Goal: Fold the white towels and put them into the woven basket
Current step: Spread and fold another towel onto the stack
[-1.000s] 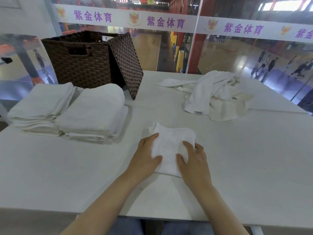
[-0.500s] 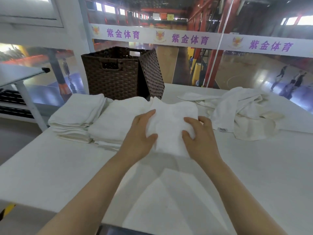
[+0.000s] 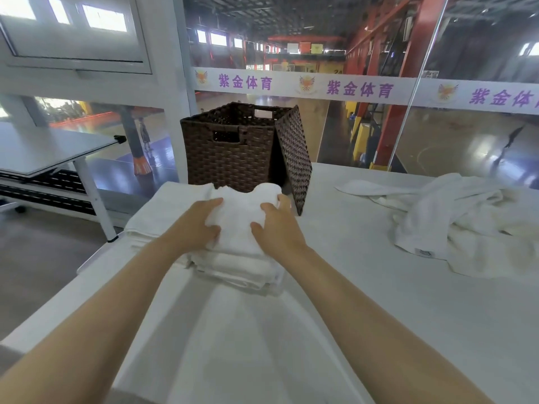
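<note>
Behind white table (image 3: 364,287), banner (image 3: 303,84) lettered 紫金体育 in purple.

Single head-worn wide-angle view, looking forward and down along forearms, close over white table (image 3: 379,301); no second view.

Both hands have carried the folded towel (image 3: 239,220) from the table onto the stack (image 3: 242,266).

basket (image 3: 230,158) interior hidden, loose towels (image 3: 466,225) cut off at right edge
</note>
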The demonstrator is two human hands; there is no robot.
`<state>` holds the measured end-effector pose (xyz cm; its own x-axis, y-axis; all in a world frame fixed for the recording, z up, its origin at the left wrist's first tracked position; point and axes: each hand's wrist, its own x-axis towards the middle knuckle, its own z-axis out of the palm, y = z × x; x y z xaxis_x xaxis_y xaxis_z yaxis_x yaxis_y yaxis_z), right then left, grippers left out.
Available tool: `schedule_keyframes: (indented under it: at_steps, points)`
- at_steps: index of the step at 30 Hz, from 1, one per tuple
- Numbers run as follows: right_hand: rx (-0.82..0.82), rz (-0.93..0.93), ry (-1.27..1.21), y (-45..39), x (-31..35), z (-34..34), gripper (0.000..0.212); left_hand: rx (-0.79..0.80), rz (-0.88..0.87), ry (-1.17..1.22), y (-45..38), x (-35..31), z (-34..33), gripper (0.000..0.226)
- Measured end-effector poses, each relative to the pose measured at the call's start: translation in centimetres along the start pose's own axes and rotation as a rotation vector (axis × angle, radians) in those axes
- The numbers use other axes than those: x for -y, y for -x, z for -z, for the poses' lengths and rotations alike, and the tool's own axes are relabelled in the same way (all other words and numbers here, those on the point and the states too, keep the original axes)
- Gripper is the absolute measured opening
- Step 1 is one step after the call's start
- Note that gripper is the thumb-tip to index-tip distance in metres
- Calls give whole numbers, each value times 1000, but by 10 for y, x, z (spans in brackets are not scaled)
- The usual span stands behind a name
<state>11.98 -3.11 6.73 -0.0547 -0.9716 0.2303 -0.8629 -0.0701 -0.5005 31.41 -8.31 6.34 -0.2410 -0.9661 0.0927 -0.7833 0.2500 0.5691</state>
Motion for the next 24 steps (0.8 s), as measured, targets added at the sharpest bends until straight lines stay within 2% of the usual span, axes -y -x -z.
schedule_keyframes:
  at_steps: [2, 6, 11, 14, 19, 21, 24]
  points:
    - [-1, -7, 108, -3, -4, -7, 54, 7, 9, -137, -1, 11, -8, 65]
    - [79, -5, 196, -4, -18, -13, 63, -93, -104, -496, -3, 24, -18, 82]
    - [192, -12, 135, -7, -28, -15, 69, -30, -84, -642, -1, 15, -15, 94]
    - [202, 8, 55, -3, -35, -12, 68, -28, -104, -727, -2, 5, -11, 90]
    - [42, 80, -237, 24, -62, -7, 61, -192, -217, -674, 6, -19, -15, 71]
    - [-11, 74, -215, 35, -81, -5, 61, -210, -249, -579, 11, -35, -19, 70]
    - [5, -56, -107, 51, -123, -3, 62, -209, -311, -477, 18, -67, -32, 74]
